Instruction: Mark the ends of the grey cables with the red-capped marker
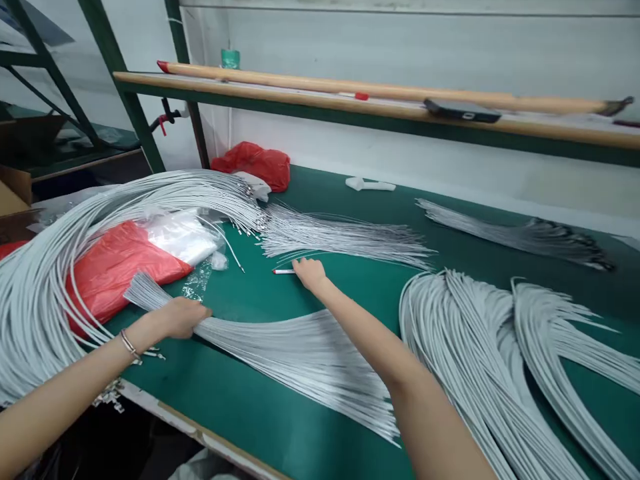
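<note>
My left hand (186, 317) is closed around a bundle of thin silver-grey wires (295, 353), near its narrow left end. To the right the bundle fans out over the green tabletop, passing partly behind my right forearm. My right hand (309, 272) reaches forward, fingers closed on a slim white pen (283, 271) with a red end, which sticks out to the left and lies low by the tabletop. Just beyond that hand is a loose pile of thin steel wires (345, 233).
Thick coils of white-grey cable (30, 300) lie at the left, around a red plastic bag (120, 267). More cable bundles (480, 347) lie at the right, with dark-ended wires (525, 233) behind. A shelf (310, 93) holding a long wooden pole (380, 85) spans the back.
</note>
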Available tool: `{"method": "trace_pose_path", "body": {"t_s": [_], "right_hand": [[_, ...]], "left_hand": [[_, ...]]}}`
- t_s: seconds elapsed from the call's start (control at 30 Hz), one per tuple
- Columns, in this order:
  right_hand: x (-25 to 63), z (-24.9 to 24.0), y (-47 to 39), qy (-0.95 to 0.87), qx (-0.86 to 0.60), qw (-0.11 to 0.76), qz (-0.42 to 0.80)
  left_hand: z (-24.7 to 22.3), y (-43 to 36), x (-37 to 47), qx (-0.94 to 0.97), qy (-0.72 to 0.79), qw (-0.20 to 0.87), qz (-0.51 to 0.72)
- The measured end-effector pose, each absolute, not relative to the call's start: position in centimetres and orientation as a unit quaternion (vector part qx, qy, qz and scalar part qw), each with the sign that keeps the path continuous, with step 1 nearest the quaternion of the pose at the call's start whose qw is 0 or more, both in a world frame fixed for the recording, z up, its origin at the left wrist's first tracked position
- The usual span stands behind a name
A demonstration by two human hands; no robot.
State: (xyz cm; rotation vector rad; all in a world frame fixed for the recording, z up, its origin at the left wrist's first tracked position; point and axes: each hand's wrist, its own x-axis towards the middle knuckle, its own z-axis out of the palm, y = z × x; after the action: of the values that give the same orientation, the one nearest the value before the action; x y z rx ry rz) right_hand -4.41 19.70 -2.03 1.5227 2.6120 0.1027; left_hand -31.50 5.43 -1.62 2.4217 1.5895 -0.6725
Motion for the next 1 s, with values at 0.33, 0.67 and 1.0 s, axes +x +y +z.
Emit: {"method": "trace_pose_path", "body": {"t_s": [0.33, 0.67, 1.0], "right_hand": [[7.5, 5.2, 13.7, 0.783, 0.608, -0.081, 0.106], [14.5, -0.1, -7.8, 0.567, 0.610, -0.554, -0.004], [13.3, -8.3, -18.0, 0.506, 0.646, -0.563, -0.102]], "left_hand": [[-1.6, 8.9, -31.9, 0.824, 0.523, 0.045, -0.214], [-1.9, 7.6, -30.8, 0.830, 0.528, -0.039, -0.176], [-6.1, -0.9, -13.7, 0.926, 0.374, -0.059, -0.015]]}}
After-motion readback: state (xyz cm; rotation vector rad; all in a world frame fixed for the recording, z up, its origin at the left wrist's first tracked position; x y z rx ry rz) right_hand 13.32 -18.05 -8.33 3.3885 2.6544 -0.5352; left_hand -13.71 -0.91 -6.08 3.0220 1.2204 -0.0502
